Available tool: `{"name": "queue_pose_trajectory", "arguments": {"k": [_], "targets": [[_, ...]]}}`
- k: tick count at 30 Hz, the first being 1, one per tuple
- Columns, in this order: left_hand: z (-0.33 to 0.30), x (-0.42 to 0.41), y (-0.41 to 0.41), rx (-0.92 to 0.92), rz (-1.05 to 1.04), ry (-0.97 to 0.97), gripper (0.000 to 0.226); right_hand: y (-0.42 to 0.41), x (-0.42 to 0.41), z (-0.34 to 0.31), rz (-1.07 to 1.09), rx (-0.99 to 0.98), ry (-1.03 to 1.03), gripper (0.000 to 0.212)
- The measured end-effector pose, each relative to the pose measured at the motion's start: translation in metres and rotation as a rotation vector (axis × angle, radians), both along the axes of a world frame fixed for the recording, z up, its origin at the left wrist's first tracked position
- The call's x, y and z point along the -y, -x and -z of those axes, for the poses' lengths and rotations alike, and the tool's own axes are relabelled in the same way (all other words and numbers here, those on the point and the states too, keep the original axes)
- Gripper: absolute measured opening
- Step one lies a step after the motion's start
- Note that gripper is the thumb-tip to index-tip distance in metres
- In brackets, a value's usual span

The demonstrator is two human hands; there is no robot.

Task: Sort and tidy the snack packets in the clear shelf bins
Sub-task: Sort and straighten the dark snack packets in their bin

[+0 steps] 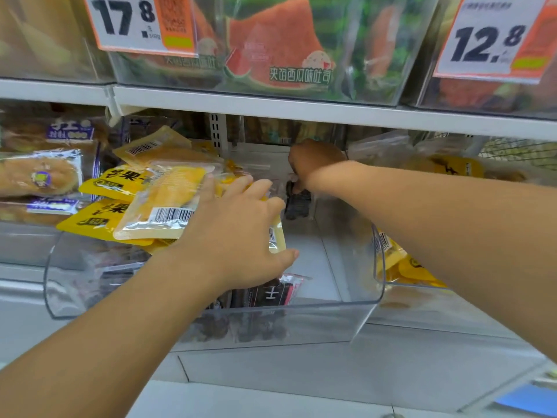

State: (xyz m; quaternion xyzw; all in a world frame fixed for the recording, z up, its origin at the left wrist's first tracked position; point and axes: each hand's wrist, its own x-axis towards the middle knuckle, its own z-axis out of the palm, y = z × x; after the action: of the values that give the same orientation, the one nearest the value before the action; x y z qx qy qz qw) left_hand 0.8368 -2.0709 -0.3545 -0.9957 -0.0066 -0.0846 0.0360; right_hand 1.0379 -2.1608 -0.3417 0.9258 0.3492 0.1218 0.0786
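A clear shelf bin (355,309) in the middle holds a pile of yellow mango snack packets (156,203) on its left side. Dark packets (271,292) lie at its front under the pile. My left hand (241,236) rests flat on the yellow pile, fingers spread and pressing against it, thumb by a packet's edge. My right hand (310,164) reaches deep into the back of the bin and pinches a small dark packet (297,203) that hangs below its fingers. The bin's right half shows bare floor.
A bin of bread packets (39,176) stands to the left. Another bin with yellow packets (401,267) stands to the right. The white shelf edge (301,111) runs just above my hands, with watermelon toast bags (271,46) and price tags 17.8 (126,19) and 12.8 (488,40) overhead.
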Motion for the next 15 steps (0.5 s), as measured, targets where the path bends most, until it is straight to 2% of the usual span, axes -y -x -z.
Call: {"name": "queue_pose_trajectory", "arguments": {"k": [2, 5, 9, 10, 12, 13, 15], "targets": [[-0.001, 0.001, 0.000, -0.022, 0.041, 0.012, 0.067, 0.003, 0.001, -0.002, 0.012, -0.029, -0.083, 0.023], [-0.003, 0.003, 0.000, -0.038, 0.057, 0.007, 0.060, 0.008, 0.000, -0.007, 0.030, -0.001, -0.127, 0.013], [-0.004, 0.006, 0.000, -0.035, 0.064, 0.031, 0.067, 0.016, -0.001, -0.007, 0.045, -0.044, -0.105, 0.035], [-0.005, 0.007, 0.000, -0.030, 0.065, 0.052, 0.069, 0.022, 0.000, -0.010, 0.045, -0.079, -0.107, 0.035], [-0.009, 0.011, -0.001, 0.008, 0.071, 0.098, 0.071, 0.042, 0.009, -0.021, 0.056, -0.125, -0.064, 0.014], [-0.011, 0.014, -0.002, 0.046, 0.083, 0.123, 0.069, 0.054, 0.021, -0.027, 0.025, -0.144, -0.067, 0.011], [-0.016, 0.023, -0.004, 0.140, 0.132, 0.193, 0.057, 0.086, 0.058, -0.036, -0.065, -0.160, -0.038, 0.023]]}}
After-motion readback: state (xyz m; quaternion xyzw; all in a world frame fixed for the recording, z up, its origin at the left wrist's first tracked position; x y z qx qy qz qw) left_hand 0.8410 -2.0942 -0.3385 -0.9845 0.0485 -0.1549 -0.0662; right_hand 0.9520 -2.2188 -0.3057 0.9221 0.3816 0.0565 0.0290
